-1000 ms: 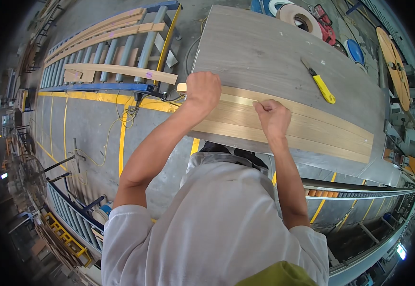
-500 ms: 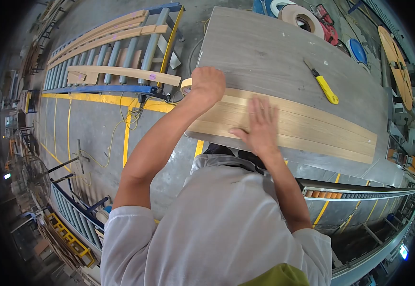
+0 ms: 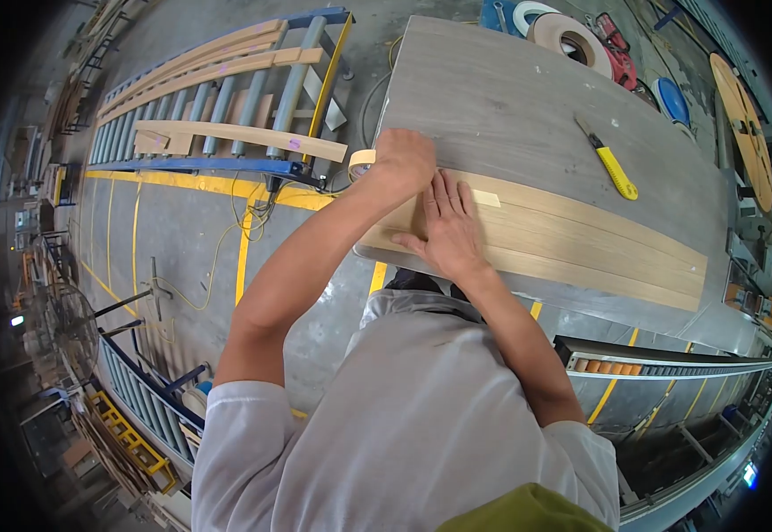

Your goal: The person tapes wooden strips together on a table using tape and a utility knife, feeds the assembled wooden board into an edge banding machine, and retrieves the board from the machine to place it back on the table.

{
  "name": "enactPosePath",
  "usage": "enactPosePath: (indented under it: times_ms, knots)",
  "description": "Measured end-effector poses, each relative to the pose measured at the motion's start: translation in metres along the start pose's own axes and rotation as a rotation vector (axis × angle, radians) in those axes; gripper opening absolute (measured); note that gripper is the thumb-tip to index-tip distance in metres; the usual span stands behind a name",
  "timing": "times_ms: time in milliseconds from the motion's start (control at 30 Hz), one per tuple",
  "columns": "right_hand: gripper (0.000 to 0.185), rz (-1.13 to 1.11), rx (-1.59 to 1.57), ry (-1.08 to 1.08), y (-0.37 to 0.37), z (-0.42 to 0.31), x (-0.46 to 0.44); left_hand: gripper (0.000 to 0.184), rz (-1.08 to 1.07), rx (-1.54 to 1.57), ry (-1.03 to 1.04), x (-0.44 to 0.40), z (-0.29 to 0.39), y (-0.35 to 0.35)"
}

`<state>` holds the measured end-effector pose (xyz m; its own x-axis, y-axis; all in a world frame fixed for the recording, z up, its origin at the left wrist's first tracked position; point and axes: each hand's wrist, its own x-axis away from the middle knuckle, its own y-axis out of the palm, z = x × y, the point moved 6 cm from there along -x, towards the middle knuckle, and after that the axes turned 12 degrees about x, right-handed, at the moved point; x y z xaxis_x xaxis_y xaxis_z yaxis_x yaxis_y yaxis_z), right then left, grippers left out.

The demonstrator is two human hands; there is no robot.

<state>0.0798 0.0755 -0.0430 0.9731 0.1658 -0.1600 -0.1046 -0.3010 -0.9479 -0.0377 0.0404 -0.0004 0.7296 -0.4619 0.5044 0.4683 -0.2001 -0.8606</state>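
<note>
Several light wooden strips (image 3: 599,239) lie side by side along the near edge of the grey worktable (image 3: 510,97). Closed around a roll of masking tape (image 3: 362,160) at the strips' left end is my left hand (image 3: 406,160), whose fingers are mostly hidden behind its back. My right hand (image 3: 453,222) rests flat on the wood close beside it, fingers stretched out. A short piece of tape (image 3: 485,199) shows on the strips just right of those fingers. Farther right on the table lies a yellow utility knife (image 3: 610,162), its blade end pointing away from me.
At the left, a roller conveyor (image 3: 288,89) carries several curved wooden strips (image 3: 244,135). Large rolls of edging (image 3: 570,40) and a blue round object (image 3: 671,99) sit beyond the table's far right edge. Another conveyor (image 3: 670,363) runs at the lower right.
My right hand has slid left across the strips, up to my left hand. The piece of tape now shows to its right. My left hand keeps hold of the tape roll.
</note>
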Motion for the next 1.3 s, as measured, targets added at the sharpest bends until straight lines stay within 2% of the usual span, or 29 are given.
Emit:
enactPosePath:
  times_ms: [133, 233, 300, 333, 400, 433, 500, 567, 600, 633, 700, 767, 833, 900, 967, 1033, 1067, 1100, 1133, 1167, 1200, 1233, 1267, 1300]
  knots:
    - [0.101, -0.019, -0.004, 0.032, -0.003, -0.003, -0.004, 0.023, -0.098, 0.026, 0.034, 0.003, -0.001, 0.006]
    - [0.099, -0.051, 0.037, 0.042, 0.001, -0.004, -0.004, 0.022, -0.002, 0.107, 0.045, 0.003, -0.003, 0.013]
    - [0.097, -0.076, 0.080, 0.048, 0.006, -0.004, -0.005, 0.019, 0.136, 0.099, 0.188, 0.012, 0.006, 0.014]
    - [0.095, -0.087, 0.112, 0.047, 0.011, -0.005, -0.005, 0.019, 0.135, 0.101, 0.186, 0.018, 0.005, 0.018]
    - [0.093, -0.095, 0.148, 0.049, 0.013, -0.007, -0.005, 0.017, 0.167, -0.035, 0.409, 0.031, 0.015, 0.022]
    - [0.091, -0.144, 0.192, 0.048, 0.013, -0.009, -0.007, 0.017, 0.172, -0.035, 0.412, 0.032, 0.011, 0.027]
    - [0.090, -0.185, 0.239, 0.046, 0.014, -0.008, -0.008, 0.014, 0.324, -0.132, 0.614, 0.041, 0.014, 0.029]
    - [0.101, -0.093, 0.239, 0.024, 0.012, -0.010, -0.009, 0.013, 0.402, -0.066, 0.642, 0.051, 0.014, 0.028]
    - [0.101, -0.089, 0.235, 0.023, 0.012, -0.011, -0.008, 0.011, 0.473, 0.005, 0.669, 0.060, 0.014, 0.025]
    - [0.102, -0.105, 0.239, 0.036, 0.012, -0.010, -0.007, 0.011, 0.472, -0.003, 0.668, 0.070, 0.015, 0.014]
    - [0.103, -0.121, 0.228, 0.065, 0.013, -0.009, -0.003, 0.011, 0.609, 0.236, 0.567, 0.090, 0.001, -0.020]
    - [0.103, -0.057, 0.109, 0.088, 0.004, -0.005, 0.000, 0.019, 0.767, 0.513, 0.469, 0.103, -0.031, -0.041]
    - [0.105, -0.039, 0.090, 0.076, -0.001, 0.001, 0.005, 0.036, 0.935, 0.641, 0.385, 0.118, -0.063, -0.055]
    - [0.106, -0.026, 0.069, 0.048, -0.008, 0.009, 0.015, 0.050, 0.829, 0.906, 0.120, 0.133, -0.095, -0.055]
    - [0.105, -0.037, 0.137, 0.113, -0.018, 0.028, 0.036, 0.048, 0.827, 0.974, 0.050, 0.151, -0.107, -0.054]
    - [0.103, -0.009, 0.189, 0.197, -0.030, 0.054, 0.065, 0.046, 0.845, 1.319, 0.002, 0.168, -0.118, -0.042]
    - [0.096, 0.005, 0.213, 0.270, -0.037, 0.069, 0.080, 0.044, 0.798, 1.443, 0.014, 0.173, -0.121, -0.028]
    - [0.090, 0.019, 0.237, 0.344, -0.045, 0.081, 0.091, 0.044, 0.729, 1.413, 0.053, 0.181, -0.117, -0.020]
    - [0.075, 0.082, 0.277, 0.367, -0.057, 0.088, 0.098, 0.044, 0.662, 1.384, 0.093, 0.184, -0.111, -0.012]
    - [0.061, 0.146, 0.318, 0.393, -0.070, 0.089, 0.102, 0.049, 0.713, 1.106, 0.336, 0.183, -0.098, -0.009]
    - [0.061, 0.141, 0.316, 0.384, -0.081, 0.083, 0.100, 0.051, 0.548, 1.220, 0.259, 0.184, -0.080, 0.000]
    - [0.046, 0.086, -0.111, 0.497, -0.086, 0.083, 0.099, 0.053, 0.375, 1.329, 0.186, 0.188, -0.056, 0.011]
    - [0.030, 0.028, -0.536, 0.603, -0.083, 0.080, 0.099, 0.056, 0.310, 1.348, 0.201, 0.189, -0.036, 0.015]
    - [0.030, 0.026, -0.527, 0.607, -0.087, 0.073, 0.097, 0.058, 0.245, 1.365, 0.220, 0.186, -0.020, 0.019]
